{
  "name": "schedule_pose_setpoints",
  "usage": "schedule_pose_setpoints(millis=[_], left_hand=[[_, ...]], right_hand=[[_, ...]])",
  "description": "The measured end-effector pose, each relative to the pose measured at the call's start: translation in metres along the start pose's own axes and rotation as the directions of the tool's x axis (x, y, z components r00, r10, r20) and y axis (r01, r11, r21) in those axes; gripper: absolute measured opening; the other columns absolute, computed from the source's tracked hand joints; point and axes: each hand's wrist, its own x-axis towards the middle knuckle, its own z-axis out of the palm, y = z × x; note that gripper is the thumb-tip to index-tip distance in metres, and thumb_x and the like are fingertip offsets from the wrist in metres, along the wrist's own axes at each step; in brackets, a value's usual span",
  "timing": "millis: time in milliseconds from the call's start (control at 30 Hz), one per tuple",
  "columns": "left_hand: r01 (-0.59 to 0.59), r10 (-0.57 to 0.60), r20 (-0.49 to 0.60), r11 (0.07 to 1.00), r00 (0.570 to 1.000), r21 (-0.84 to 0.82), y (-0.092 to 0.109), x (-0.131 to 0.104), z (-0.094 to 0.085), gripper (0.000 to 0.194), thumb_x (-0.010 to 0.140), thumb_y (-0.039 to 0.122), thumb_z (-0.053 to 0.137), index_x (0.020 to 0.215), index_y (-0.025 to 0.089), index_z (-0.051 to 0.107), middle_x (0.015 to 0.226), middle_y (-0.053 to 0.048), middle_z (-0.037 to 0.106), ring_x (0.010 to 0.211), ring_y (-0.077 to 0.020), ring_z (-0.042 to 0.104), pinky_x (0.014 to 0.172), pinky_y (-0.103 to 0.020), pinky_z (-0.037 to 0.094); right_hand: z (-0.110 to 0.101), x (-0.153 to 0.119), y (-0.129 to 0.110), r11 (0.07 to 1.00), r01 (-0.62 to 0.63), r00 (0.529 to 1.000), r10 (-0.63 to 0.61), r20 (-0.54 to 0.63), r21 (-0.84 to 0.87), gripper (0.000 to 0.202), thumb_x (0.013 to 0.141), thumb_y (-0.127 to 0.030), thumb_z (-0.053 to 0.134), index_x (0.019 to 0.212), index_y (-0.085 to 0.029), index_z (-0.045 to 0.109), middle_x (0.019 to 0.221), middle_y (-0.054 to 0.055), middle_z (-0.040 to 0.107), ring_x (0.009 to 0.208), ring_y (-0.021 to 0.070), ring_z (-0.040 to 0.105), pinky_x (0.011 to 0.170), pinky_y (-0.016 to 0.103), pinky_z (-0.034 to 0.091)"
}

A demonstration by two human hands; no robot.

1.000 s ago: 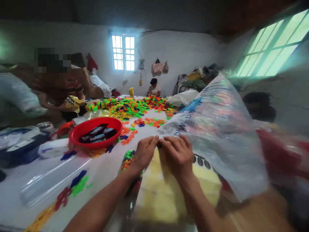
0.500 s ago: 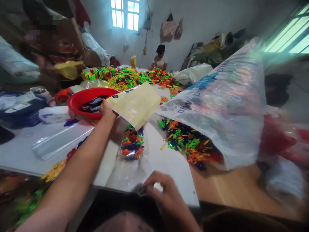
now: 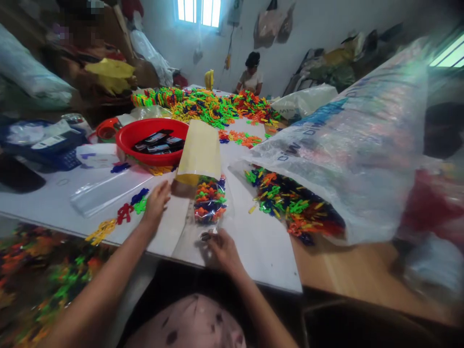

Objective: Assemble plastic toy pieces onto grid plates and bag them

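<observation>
A clear plastic bag filled with colourful small plastic pieces lies on the white table in front of me. A pale yellow sheet stands bent over its far end. My left hand is beside the sheet's near left corner, apart from it, holding nothing, with its fingers extended. At the bag's near end is my right hand, fingers closed on a small dark object too blurred to name. That object lies over the unfilled part of the bag.
A red basin holds dark packets. Left are an unfilled clear bag, loose pieces and a blue basket. A large translucent sack spills pieces at right. Behind lies a colourful heap; a person sits beyond.
My left hand has let go of the yellow sheet and drawn back toward me. The sheet has turned from slanting right to standing over the bag. My right hand has moved forward to the bag's near end.
</observation>
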Motion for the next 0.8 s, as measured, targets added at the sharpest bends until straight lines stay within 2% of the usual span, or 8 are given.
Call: schedule_pose_setpoints(millis=[33, 100, 167, 233, 300, 400, 600, 800], left_hand=[[-0.062, 0.049, 0.164, 0.995, 0.985, 0.078, -0.014, -0.021, -0.007, 0.062, 0.079, 0.053, 0.055, 0.131, 0.019, 0.046, 0.132, -0.011, 0.053, 0.103, -0.0218, 0.060, 0.081, -0.033, 0.050], [-0.227, 0.133, 0.406, 0.955, 0.904, 0.192, -0.042, -0.058, -0.013, 0.071, 0.071, 0.045, 0.067, 0.134, 0.021, 0.044, 0.139, -0.010, 0.047, 0.115, -0.0251, 0.054, 0.092, -0.037, 0.047], [-0.333, 0.173, 0.476, 0.902, 0.862, 0.275, -0.062, -0.081, -0.007, 0.077, 0.067, 0.040, 0.070, 0.136, 0.020, 0.042, 0.140, -0.011, 0.045, 0.123, -0.0273, 0.049, 0.099, -0.039, 0.043], [-0.312, 0.156, 0.405, 0.881, 0.901, 0.355, -0.075, -0.090, 0.006, 0.076, 0.068, 0.039, 0.068, 0.136, 0.018, 0.042, 0.135, -0.013, 0.050, 0.120, -0.0274, 0.051, 0.099, -0.040, 0.043], [-0.220, 0.092, 0.310, 0.885, 0.946, 0.409, -0.079, -0.088, 0.020, 0.066, 0.074, 0.038, 0.061, 0.134, 0.017, 0.044, 0.122, -0.012, 0.059, 0.108, -0.0258, 0.059, 0.094, -0.038, 0.046], [-0.137, 0.023, 0.263, 0.895, 0.965, 0.424, -0.076, -0.081, 0.029, 0.048, 0.082, 0.035, 0.051, 0.127, 0.020, 0.052, 0.099, -0.007, 0.067, 0.091, -0.0225, 0.065, 0.084, -0.035, 0.048], [-0.078, -0.008, 0.224, 0.923, 0.975, 0.377, -0.076, -0.086, 0.013, 0.042, 0.085, 0.040, 0.046, 0.120, 0.020, 0.056, 0.091, -0.006, 0.069, 0.082, -0.0203, 0.065, 0.077, -0.032, 0.049], [-0.018, -0.036, 0.168, 0.951, 0.985, 0.309, -0.086, -0.098, -0.001, 0.044, 0.079, 0.049, 0.052, 0.109, 0.019, 0.061, 0.087, -0.006, 0.070, 0.075, -0.0198, 0.066, 0.069, -0.030, 0.051]], right_hand=[[-0.003, 0.001, 0.002, 1.000, -0.015, 0.999, 0.015, -0.052, -0.006, 0.023, 0.074, -0.035, 0.064, 0.089, -0.018, 0.064, 0.078, 0.004, 0.067, 0.071, 0.0183, 0.061, 0.067, 0.030, 0.048], [-0.004, 0.003, 0.008, 0.999, -0.050, 0.990, 0.051, -0.129, 0.009, 0.028, 0.074, -0.037, 0.063, 0.094, -0.017, 0.064, 0.072, 0.003, 0.066, 0.064, 0.0177, 0.059, 0.063, 0.031, 0.048], [-0.002, 0.007, 0.013, 0.998, -0.055, 0.984, 0.060, -0.168, 0.035, 0.033, 0.074, -0.039, 0.064, 0.097, -0.016, 0.064, 0.074, 0.004, 0.067, 0.063, 0.0173, 0.060, 0.064, 0.031, 0.049], [0.002, 0.011, 0.016, 0.996, -0.047, 0.982, 0.059, -0.180, 0.071, 0.034, 0.073, -0.038, 0.065, 0.098, -0.016, 0.064, 0.079, 0.005, 0.069, 0.067, 0.0173, 0.061, 0.068, 0.031, 0.050], [0.006, 0.015, 0.018, 0.987, -0.077, 0.981, 0.100, -0.169, 0.140, 0.035, 0.071, -0.037, 0.068, 0.099, -0.016, 0.064, 0.080, 0.004, 0.069, 0.068, 0.0169, 0.061, 0.067, 0.031, 0.050], [0.010, 0.018, 0.021, 0.950, -0.164, 0.974, 0.198, -0.106, 0.265, 0.039, 0.069, -0.037, 0.072, 0.101, -0.015, 0.064, 0.073, 0.003, 0.068, 0.063, 0.0157, 0.061, 0.064, 0.031, 0.051], [0.018, 0.019, 0.036, 0.850, -0.258, 0.962, 0.272, 0.037, 0.460, 0.039, 0.063, -0.036, 0.080, 0.093, -0.016, 0.064, 0.074, 0.004, 0.069, 0.061, 0.0159, 0.063, 0.059, 0.029, 0.051], [0.026, 0.022, 0.044, 0.747, -0.278, 0.942, 0.337, 0.018, 0.604, 0.038, 0.057, -0.031, 0.085, 0.084, -0.017, 0.062, 0.078, 0.004, 0.069, 0.058, 0.0125, 0.060, 0.052, 0.024, 0.048]])
